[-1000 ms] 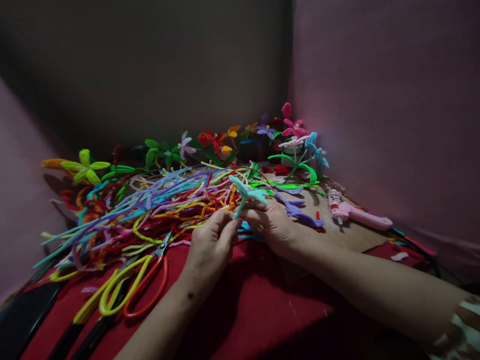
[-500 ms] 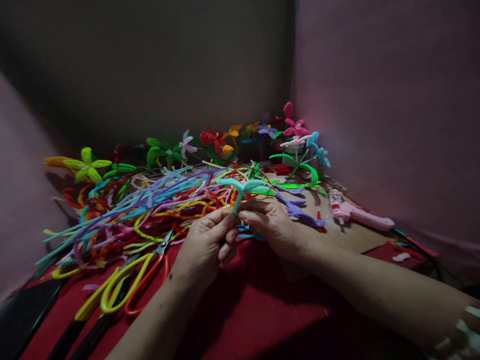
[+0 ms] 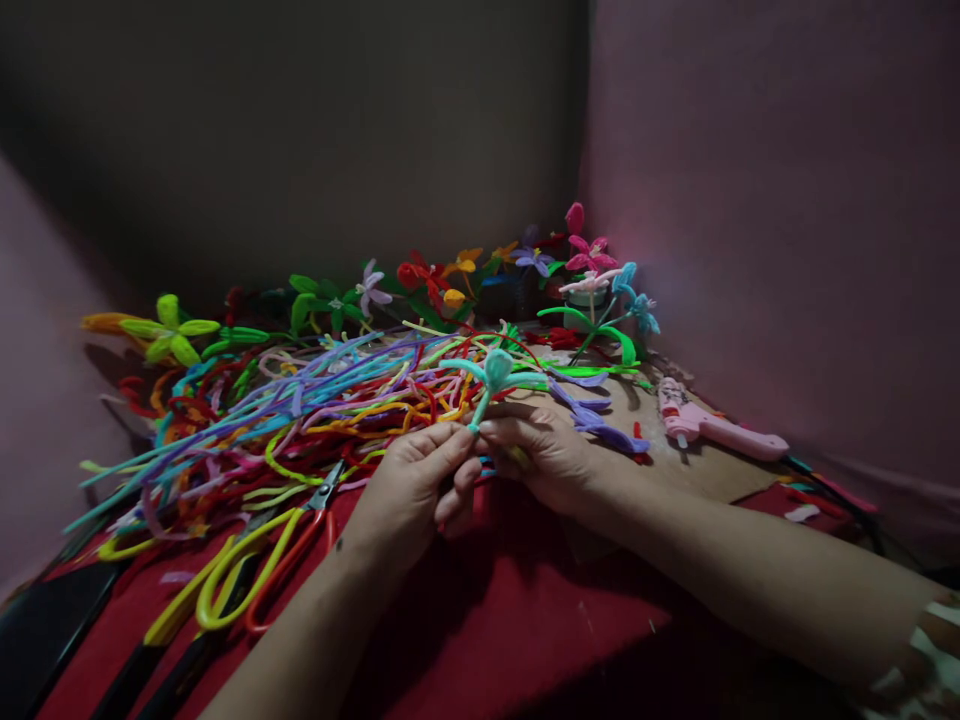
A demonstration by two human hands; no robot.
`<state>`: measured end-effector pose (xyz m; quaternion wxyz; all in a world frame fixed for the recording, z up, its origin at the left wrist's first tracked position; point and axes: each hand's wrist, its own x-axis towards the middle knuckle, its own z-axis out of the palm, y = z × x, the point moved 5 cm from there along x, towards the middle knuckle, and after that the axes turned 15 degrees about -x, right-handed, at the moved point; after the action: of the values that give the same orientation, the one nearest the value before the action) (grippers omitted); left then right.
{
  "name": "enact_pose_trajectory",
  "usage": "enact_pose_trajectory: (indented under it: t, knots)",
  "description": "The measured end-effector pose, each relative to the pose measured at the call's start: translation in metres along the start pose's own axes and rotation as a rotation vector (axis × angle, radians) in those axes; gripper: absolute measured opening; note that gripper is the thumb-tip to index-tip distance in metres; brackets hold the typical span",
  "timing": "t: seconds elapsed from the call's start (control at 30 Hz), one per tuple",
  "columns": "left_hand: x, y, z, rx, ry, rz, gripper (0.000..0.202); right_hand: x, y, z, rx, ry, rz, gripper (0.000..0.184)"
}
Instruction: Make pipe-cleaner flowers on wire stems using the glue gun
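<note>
Pile (image 3: 360, 375): thin fuzzy rods, tangled. Mint flower (image 3: 496, 372) slightly tilted before pile's right end: plush rounded petals (image 3: 526, 380), slim straight stem (image 3: 481, 409). Left hand (image 3: 420, 470) pinches stem's foot, thumb against finger; right hand (image 3: 551, 455) pinches just beside. Right of pile: smooth pink glue gun (image 3: 727, 433). Near left of pile: scissors (image 3: 325, 493), metal blades, looped handles.

Room over the near flat red tabletop (image 3: 525, 580); 2 bare hands (image 3: 416, 470) block centre, tangled multicoloured fuzzy stems (image 3: 352, 385) left!
</note>
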<state>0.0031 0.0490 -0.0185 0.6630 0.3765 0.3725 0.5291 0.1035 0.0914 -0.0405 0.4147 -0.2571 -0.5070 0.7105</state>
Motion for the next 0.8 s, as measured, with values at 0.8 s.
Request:
enact_pose_trajectory:
  t: [0.8]
  knots:
    - [-0.003, 0.006, 0.0, 0.125, 0.137, 0.161, 0.013, -0.005, -0.018, 0.004, -0.194, 0.015, -0.145, 0.018]
